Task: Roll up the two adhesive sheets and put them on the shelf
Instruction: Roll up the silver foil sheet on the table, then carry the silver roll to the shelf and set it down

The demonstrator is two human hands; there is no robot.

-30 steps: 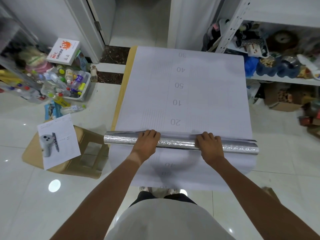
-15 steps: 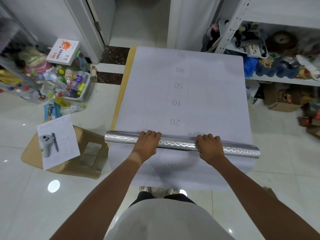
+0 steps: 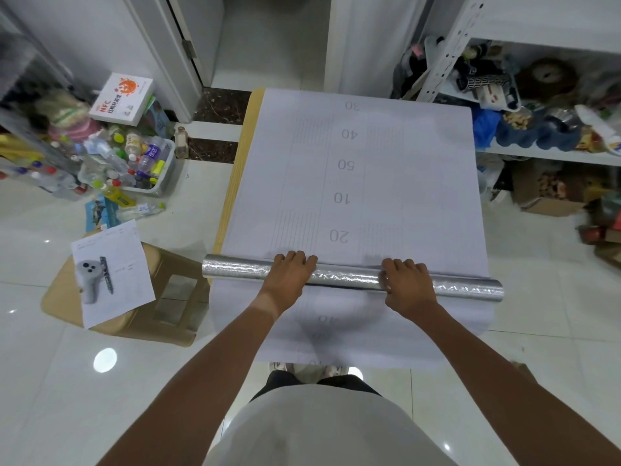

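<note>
Under your hands stands the table [image 3: 235, 183], its wooden edge showing only along the side left of your left hand [image 3: 289, 275]. A white adhesive sheet [image 3: 369, 163] lies flat on it, printed side up, reaching well ahead of both hands and hanging over the near edge. Its rolled silver part [image 3: 349, 280] rests across it beneath your right hand [image 3: 406, 284] too.

A silver, crinkle-textured roll [image 3: 349, 279] lies crosswise under both sets of fingers, its ends sticking out past them to either side. Beyond the fingertips the unrolled sheet [image 3: 356, 169] stretches flat and away, white backing up, printed with grid lines and the numbers 20, 10, 50, 40, 30. On the near side of the fingers more white sheet [image 3: 353, 334] lies flat beneath the roll.
</note>
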